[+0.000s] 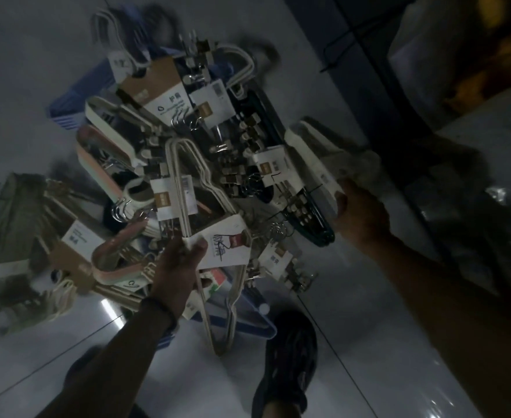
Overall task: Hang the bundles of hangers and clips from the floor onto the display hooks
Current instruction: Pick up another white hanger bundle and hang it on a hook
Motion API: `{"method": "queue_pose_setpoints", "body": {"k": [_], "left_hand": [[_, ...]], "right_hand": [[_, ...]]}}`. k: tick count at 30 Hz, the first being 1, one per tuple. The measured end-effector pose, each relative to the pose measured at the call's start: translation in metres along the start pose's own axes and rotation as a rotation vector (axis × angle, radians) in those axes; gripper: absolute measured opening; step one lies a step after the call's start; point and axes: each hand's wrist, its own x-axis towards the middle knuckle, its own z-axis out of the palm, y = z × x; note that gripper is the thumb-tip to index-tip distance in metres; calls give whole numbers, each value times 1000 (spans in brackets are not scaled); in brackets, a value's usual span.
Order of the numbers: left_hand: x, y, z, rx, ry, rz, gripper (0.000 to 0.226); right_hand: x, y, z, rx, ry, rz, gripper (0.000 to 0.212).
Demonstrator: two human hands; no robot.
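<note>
A heap of hanger and clip bundles [212, 152] with paper labels lies on the pale tiled floor over a blue crate [73, 107]. My left hand [179, 273] is closed on the labelled band of a bundle of thin white wire hangers [188, 182] that runs from the heap's middle down past my wrist. My right hand [360, 209] grips the end of a cream hanger bundle [311, 158] at the heap's right side, beside a dark green bundle [311, 224]. No display hooks are in view.
More bundles, green and cardboard-banded [37, 224], lie to the left on the floor. My dark shoe [287, 357] stands at the bottom centre. A dark shelf base and plastic-wrapped goods [459, 70] fill the right side. The scene is dim.
</note>
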Motion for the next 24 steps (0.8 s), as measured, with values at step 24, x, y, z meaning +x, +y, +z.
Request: {"method": "queue_pose_setpoints", "body": {"k": [24], "left_hand": [[-41, 20, 21, 55, -78, -10, 56]], "right_hand": [[-222, -166, 3, 437, -348, -177, 15]]}}
